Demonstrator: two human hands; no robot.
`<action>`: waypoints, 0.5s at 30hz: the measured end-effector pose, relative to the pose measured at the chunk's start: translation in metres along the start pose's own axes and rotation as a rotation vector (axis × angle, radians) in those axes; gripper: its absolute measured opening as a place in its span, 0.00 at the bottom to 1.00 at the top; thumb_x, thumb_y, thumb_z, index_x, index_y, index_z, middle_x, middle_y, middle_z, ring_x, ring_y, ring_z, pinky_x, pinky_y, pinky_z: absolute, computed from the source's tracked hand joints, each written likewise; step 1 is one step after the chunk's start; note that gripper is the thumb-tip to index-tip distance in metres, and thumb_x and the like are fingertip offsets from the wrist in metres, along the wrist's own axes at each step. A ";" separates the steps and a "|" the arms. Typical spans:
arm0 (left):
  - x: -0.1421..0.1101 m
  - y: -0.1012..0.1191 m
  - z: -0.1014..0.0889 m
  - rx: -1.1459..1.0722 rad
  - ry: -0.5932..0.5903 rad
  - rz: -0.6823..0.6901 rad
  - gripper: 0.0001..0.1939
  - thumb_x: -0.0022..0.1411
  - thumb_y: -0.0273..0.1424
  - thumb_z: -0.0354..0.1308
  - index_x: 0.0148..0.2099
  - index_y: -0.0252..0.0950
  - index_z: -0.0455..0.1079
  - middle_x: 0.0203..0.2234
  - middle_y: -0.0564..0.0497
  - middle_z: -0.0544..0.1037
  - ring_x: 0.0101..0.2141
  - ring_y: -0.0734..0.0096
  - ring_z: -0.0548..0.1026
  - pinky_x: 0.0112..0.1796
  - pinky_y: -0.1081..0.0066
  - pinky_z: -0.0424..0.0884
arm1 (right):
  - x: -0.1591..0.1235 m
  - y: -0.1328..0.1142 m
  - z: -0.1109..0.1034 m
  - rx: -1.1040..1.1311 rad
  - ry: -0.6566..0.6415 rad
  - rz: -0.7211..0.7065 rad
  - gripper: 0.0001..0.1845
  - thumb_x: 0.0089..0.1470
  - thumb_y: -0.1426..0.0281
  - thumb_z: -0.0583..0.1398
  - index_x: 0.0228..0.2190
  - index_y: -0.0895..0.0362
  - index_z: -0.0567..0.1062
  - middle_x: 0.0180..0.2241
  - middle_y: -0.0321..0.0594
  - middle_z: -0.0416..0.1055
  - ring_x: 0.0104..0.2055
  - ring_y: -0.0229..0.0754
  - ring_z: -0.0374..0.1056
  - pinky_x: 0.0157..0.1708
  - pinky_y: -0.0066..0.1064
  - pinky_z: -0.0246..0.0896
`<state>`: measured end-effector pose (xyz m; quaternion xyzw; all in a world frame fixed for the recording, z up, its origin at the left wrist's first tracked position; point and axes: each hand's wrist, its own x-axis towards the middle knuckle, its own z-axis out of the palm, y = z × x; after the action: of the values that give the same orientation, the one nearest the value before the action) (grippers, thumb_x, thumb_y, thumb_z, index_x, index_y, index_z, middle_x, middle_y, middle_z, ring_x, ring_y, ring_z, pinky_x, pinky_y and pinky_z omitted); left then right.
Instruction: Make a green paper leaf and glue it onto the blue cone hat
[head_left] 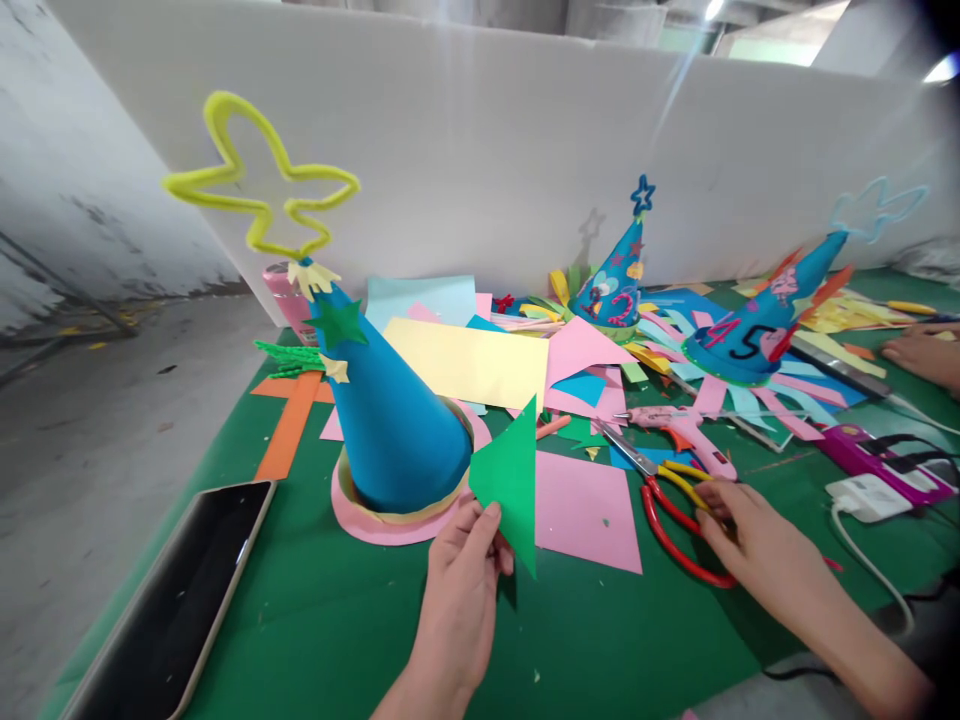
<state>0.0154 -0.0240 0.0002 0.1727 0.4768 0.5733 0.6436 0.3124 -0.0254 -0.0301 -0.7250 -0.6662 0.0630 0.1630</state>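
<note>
My left hand (469, 550) pinches a piece of green paper (514, 485) with a straight right edge and pointed ends. Just behind it stands a blue paper cone hat (397, 420) with a pink brim, a green star and a yellow pipe-cleaner star on its tip. To the right, my right hand (739, 530) has its fingers closed on the red and yellow handles of a pair of scissors (679, 515). The blades lie slightly apart and point away to the left. A sheet of pink paper (585, 510) lies flat between my hands.
A phone (172, 600) lies at the left edge. Behind the scissors are a pink glue gun (682, 425) and two decorated blue hats (615, 280). A purple power strip (877, 465) with cables sits right, near another person's hand (926, 352). Paper scraps cover the back.
</note>
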 end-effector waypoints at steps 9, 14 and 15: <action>0.000 0.000 0.000 0.004 0.023 -0.004 0.12 0.50 0.34 0.63 0.29 0.35 0.63 0.18 0.60 0.61 0.19 0.81 0.60 0.20 0.79 0.59 | 0.005 -0.003 -0.008 -0.032 -0.060 0.039 0.13 0.51 0.62 0.50 0.31 0.56 0.69 0.33 0.48 0.74 0.31 0.52 0.71 0.26 0.38 0.63; 0.000 0.000 0.002 0.018 0.001 -0.005 0.12 0.52 0.34 0.62 0.27 0.35 0.62 0.18 0.60 0.61 0.19 0.82 0.59 0.20 0.79 0.58 | -0.014 -0.004 -0.027 0.437 -0.042 0.246 0.18 0.49 0.56 0.55 0.39 0.51 0.70 0.44 0.47 0.71 0.45 0.53 0.67 0.41 0.39 0.63; 0.000 0.001 0.003 0.022 -0.005 -0.004 0.12 0.52 0.34 0.62 0.27 0.35 0.62 0.18 0.60 0.60 0.18 0.82 0.59 0.20 0.79 0.58 | -0.016 -0.006 -0.029 0.568 -0.067 0.296 0.18 0.49 0.56 0.55 0.41 0.49 0.70 0.46 0.46 0.69 0.46 0.53 0.66 0.42 0.38 0.63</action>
<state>0.0171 -0.0228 0.0024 0.1804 0.4818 0.5663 0.6439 0.3144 -0.0454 -0.0026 -0.7369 -0.5144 0.2935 0.3259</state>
